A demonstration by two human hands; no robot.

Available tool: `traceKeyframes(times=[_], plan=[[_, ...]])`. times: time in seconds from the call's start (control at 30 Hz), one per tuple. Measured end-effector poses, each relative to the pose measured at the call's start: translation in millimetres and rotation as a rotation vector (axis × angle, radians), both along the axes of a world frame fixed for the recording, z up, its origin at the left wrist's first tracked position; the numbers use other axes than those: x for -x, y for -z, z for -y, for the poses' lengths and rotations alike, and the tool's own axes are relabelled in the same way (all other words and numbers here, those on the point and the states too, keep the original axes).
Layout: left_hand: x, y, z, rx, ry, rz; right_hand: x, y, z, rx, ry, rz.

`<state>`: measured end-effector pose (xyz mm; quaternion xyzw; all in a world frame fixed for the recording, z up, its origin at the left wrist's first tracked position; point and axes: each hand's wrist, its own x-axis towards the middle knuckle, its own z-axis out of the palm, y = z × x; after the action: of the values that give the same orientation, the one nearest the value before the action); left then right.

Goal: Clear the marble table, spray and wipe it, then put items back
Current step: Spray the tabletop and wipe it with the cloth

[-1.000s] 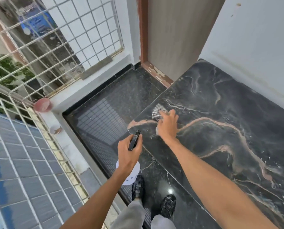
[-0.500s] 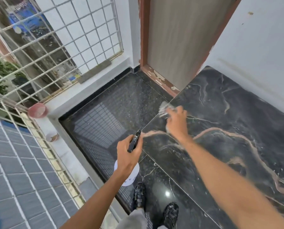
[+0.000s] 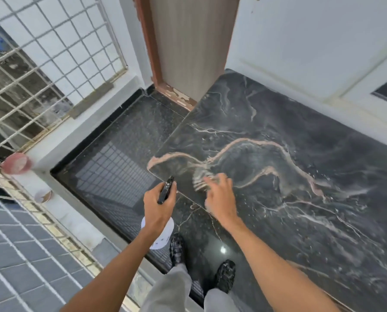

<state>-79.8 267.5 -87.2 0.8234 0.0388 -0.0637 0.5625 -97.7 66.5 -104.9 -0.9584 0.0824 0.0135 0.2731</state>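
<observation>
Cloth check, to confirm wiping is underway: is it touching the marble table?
Touching. The head view shows the right hand pressing the cloth flat on the marble table.

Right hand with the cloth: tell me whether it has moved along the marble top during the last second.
Yes. The right hand and cloth slid back toward the person, from beyond the pink vein to its near side.

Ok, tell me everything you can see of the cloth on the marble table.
The cloth is small, pale with dark checks or stripes, bunched and motion-blurred. It lies on the marble table near its front left edge, beside a pinkish vein. The right hand presses on it with the fingers, covering most of it. Only its far end shows.
</observation>
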Motion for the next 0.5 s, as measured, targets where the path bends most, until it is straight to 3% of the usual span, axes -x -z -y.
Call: traceKeyframes(times=[0.07,0.17,0.4,0.5], plan=[[14.8,-5.7,18.0,0.003,0.038,0.006,18.1,-4.0,38.5,-0.006,0.190,-0.038],[38.6,-11.0,53.1,-0.028,0.126,-0.004,63.8,-6.6,86.7,0.055,0.186,-0.065],[93.5,-14.1,122.1,-0.060,0.274,-0.036,138.4,-6.0,173.4,-0.058,0.759,-0.122],[102.0,-12.9,135.4,-0.090,0.294,-0.053,138.3,-9.7,144.4,-0.076,0.598,-0.104]])
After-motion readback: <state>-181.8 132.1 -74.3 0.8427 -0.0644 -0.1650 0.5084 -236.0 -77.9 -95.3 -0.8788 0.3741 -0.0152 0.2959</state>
